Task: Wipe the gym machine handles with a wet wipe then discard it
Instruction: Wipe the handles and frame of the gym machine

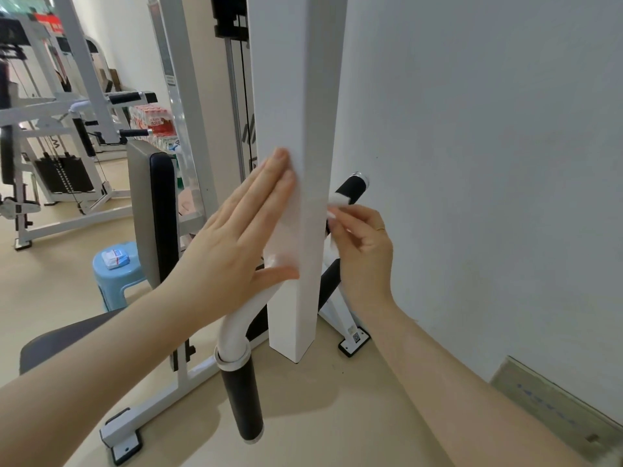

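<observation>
A white square arm of the gym machine [296,96] hangs down in front of me. My left hand [236,237] lies flat and open against its left face. Behind the arm, my right hand [360,251] pinches a white wet wipe [338,200] and presses it on a black foam handle [350,188] that points up to the right. A second black handle [246,406] on a curved white tube hangs low in front, touched by neither hand. Part of the wipe is hidden behind the arm.
A white wall stands close on the right. A black-padded seat back [155,217] and seat [67,338] are to the left. A blue stool [114,281] holds a small wipe packet [115,258]. Other machines and stacked bottles fill the far left.
</observation>
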Demonstrator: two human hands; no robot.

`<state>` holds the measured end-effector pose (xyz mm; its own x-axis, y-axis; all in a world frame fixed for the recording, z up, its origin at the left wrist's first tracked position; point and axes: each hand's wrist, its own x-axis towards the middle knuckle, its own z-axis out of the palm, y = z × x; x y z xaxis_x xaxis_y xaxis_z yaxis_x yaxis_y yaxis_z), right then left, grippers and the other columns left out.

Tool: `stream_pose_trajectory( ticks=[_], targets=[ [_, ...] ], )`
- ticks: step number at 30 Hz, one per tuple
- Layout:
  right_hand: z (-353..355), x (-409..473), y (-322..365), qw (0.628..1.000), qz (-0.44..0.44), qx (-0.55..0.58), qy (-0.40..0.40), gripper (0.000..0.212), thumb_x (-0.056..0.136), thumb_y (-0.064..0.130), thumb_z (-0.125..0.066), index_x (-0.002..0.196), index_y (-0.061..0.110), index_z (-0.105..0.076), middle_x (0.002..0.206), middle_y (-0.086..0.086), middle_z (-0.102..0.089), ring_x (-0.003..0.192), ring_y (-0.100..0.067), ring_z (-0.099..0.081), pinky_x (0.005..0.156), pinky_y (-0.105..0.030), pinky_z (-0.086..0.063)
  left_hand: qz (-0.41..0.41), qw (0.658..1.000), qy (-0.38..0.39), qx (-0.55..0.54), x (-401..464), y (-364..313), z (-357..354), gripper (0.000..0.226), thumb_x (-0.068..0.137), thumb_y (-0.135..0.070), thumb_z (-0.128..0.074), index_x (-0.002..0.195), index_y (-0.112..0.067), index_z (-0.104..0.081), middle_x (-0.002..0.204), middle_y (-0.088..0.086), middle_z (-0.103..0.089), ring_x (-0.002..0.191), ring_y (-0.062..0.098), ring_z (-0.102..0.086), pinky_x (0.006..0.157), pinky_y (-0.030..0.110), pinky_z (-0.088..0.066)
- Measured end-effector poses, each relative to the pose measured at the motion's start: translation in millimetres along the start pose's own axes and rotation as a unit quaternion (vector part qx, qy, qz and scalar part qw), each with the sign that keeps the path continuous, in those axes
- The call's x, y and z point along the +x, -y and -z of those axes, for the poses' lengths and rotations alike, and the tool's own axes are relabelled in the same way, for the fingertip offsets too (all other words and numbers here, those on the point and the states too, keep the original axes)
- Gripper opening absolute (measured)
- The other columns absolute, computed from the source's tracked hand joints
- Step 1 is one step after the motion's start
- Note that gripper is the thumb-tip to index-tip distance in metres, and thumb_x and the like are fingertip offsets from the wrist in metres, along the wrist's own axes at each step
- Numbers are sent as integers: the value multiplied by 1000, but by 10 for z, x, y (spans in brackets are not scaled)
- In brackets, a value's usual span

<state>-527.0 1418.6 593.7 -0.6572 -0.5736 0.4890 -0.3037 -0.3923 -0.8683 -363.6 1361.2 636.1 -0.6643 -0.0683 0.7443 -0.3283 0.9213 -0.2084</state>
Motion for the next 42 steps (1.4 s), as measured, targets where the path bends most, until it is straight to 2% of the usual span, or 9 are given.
stream_pose_trajectory(
  ticks=[6, 11, 16, 22, 28, 33, 36, 40, 42],
  targets=[
    [-66, 406, 12, 992, 32, -116, -48, 17, 89, 12, -59, 101, 8, -70, 88, 11, -48, 79, -4, -50, 74, -4, -37, -18, 999, -8, 42, -4, 115, -9, 92, 78, -50, -60, 144, -3, -15, 151, 16, -12, 142, 29, -14, 117, 42, -18],
    [-93, 94, -24, 982, 121, -127, 65, 17, 88, 3, -57, 96, 7, -71, 90, 14, -49, 81, 6, -50, 77, -7, -38, -28, 998, -15, 47, -38, 206, -23, 89, 80, -52, -55, 145, -9, -12, 151, 15, -13, 141, 27, -15, 117, 41, -18],
    [-137, 501, -80, 982, 80, -163, -55, 20, 91, 4, -51, 97, 10, -69, 91, 3, -47, 82, -9, -49, 72, -2, -35, -30, 998, -22, 41, -10, 190, -29, 90, 78, -49, -59, 144, -4, -18, 149, 16, -16, 140, 30, -18, 117, 38, -17],
    [-29, 333, -194, 937, 257, -235, 31, 25, 86, -3, -47, 97, 5, -68, 88, -2, -50, 78, 2, -43, 75, -4, -35, -39, 998, -23, 37, 14, 196, -14, 87, 78, -50, -57, 142, -4, -20, 148, 16, -17, 139, 31, -20, 118, 35, -15],
    [-88, 660, -163, 971, 125, -195, -53, 31, 87, -6, -44, 103, 5, -69, 85, 10, -41, 79, -8, -46, 75, -1, -33, -36, 998, -24, 54, -4, 165, 16, 87, 79, -47, -59, 142, -2, -20, 149, 17, -17, 140, 30, -19, 118, 33, -14],
    [-16, 346, -199, 917, 286, -263, 91, 32, 83, -8, -46, 106, 1, -67, 90, -5, -49, 83, -10, -46, 79, -6, -36, -43, 997, -18, 63, -2, 194, 3, 88, 79, -47, -60, 142, -1, -20, 148, 18, -17, 140, 32, -19, 118, 36, -17],
    [58, 687, -201, 900, 274, -330, 75, 32, 81, -8, -46, 101, 1, -68, 87, -8, -46, 82, -19, -45, 75, -16, -35, -40, 998, -17, 52, 2, 175, -6, 88, 78, -46, -62, 142, -1, -20, 149, 17, -16, 140, 31, -19, 117, 37, -18],
    [32, 891, -200, 943, 170, -287, 16, 26, 85, 5, -44, 93, -4, -67, 86, -6, -41, 79, -16, -41, 71, -9, -31, -22, 999, -18, 46, 2, 139, -1, 86, 80, -49, -57, 143, -4, -18, 149, 15, -15, 140, 29, -18, 117, 35, -17],
    [-7, 724, -148, 954, 161, -253, 23, 27, 84, 3, -45, 89, 8, -71, 85, -2, -41, 79, -16, -43, 72, -7, -31, -16, 999, -14, 46, 0, 119, 0, 86, 80, -50, -54, 143, -5, -17, 150, 13, -14, 140, 28, -17, 117, 32, -14]
  ],
)
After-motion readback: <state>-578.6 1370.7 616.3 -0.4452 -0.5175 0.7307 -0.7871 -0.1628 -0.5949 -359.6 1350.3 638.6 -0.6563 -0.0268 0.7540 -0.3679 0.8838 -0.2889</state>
